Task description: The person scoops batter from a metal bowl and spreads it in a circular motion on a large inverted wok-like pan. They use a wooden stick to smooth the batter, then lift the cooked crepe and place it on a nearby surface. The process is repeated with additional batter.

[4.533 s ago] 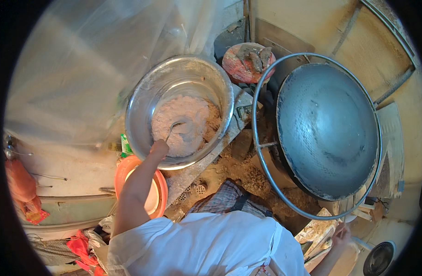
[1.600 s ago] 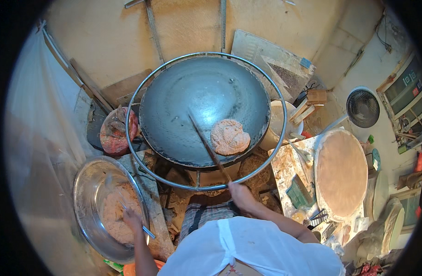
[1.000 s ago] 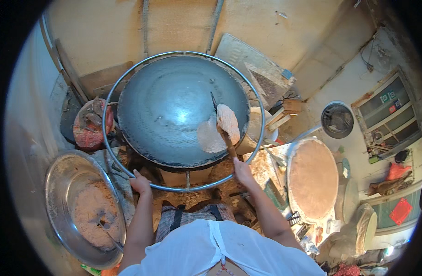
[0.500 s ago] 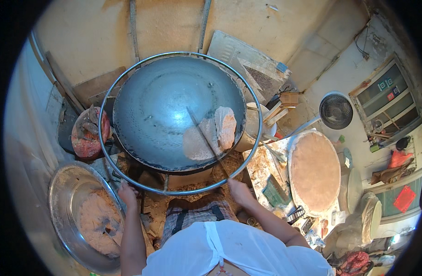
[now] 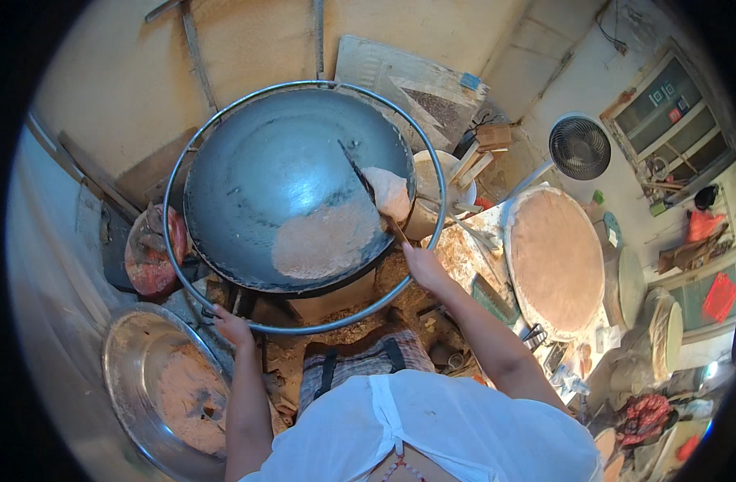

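In front of me is a large round dark pan (image 5: 247,185), a metal hoop (image 5: 320,328) around it. My left hand (image 5: 233,326) is at the hoop's near left, fingers closed around the tube. My right hand (image 5: 422,263) grips the wooden handle of a long thin-bladed spatula (image 5: 356,167), whose dark blade points up and left over the pan. Against the blade's right side rests a pale pinkish lump of dough (image 5: 388,193), near the pan's right rim. A thin pinkish layer of dough (image 5: 324,241) covers the pan's near right part.
At lower left a metal basin (image 5: 131,386) holds pinkish dough. A red tub (image 5: 155,265) stands left of the pan. On the right are a round board with a pinkish sheet (image 5: 554,261), a fan (image 5: 580,148) and a white bucket (image 5: 456,189).
My right hand has moved forward and right, and the spatula with it. The lump now sits against its blade, bunched up. The thin layer reaches further left. My view has shifted slightly.
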Tool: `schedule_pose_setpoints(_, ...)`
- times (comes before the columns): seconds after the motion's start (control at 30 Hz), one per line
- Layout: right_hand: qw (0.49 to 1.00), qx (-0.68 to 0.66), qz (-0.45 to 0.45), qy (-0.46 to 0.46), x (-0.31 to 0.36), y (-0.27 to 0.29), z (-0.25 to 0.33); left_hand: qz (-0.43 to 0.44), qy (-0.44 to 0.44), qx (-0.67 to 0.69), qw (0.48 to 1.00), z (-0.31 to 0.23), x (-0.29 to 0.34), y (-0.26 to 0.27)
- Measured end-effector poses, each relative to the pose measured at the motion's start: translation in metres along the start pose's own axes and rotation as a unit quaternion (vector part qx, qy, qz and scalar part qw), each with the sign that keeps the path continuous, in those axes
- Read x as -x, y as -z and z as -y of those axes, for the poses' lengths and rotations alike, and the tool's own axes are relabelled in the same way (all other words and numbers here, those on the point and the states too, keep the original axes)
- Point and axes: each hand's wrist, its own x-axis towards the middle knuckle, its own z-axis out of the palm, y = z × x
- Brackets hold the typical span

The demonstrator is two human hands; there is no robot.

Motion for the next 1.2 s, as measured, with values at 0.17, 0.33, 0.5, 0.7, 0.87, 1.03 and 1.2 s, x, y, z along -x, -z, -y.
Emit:
schedule_pose_setpoints(0.17, 0.996, 0.012, 0.014, 0.091, 0.059, -0.045, -0.002, 0.027, -0.111, 0.018, 0.993, 0.075, -0.068, 0.045)
schedule_pose_setpoints(0.33, 0.998, -0.04, 0.022, -0.044, -0.005, -0.009, -0.008, 0.07, 0.032, 0.106, 0.991, -0.006, 0.059, 0.02)
schedule_pose_setpoints(0.5, 0.997, 0.001, 0.03, 0.076, 0.056, -0.055, -0.017, 0.05, 0.023, 0.114, 0.992, -0.005, 0.061, -0.005)
schedule_pose_setpoints(0.7, 0.999, 0.021, 0.003, 0.024, -0.019, -0.017, -0.001, -0.025, -0.057, 0.033, 0.998, -0.005, -0.014, 0.018)
schedule_pose_setpoints(0.87, 0.987, 0.058, -0.011, 0.152, 0.069, -0.055, -0.024, 0.05, -0.015, 0.132, 0.99, 0.006, 0.013, 0.038)
schedule_pose_setpoints(1.03, 0.999, -0.032, -0.001, -0.014, -0.003, -0.024, -0.003, 0.059, 0.045, 0.13, 0.989, -0.02, 0.08, 0.013)
schedule_pose_setpoints(1.2, 0.99, 0.009, 0.11, 0.086, 0.073, -0.059, -0.022, 0.077, 0.017, 0.066, 0.995, 0.012, 0.03, 0.004)
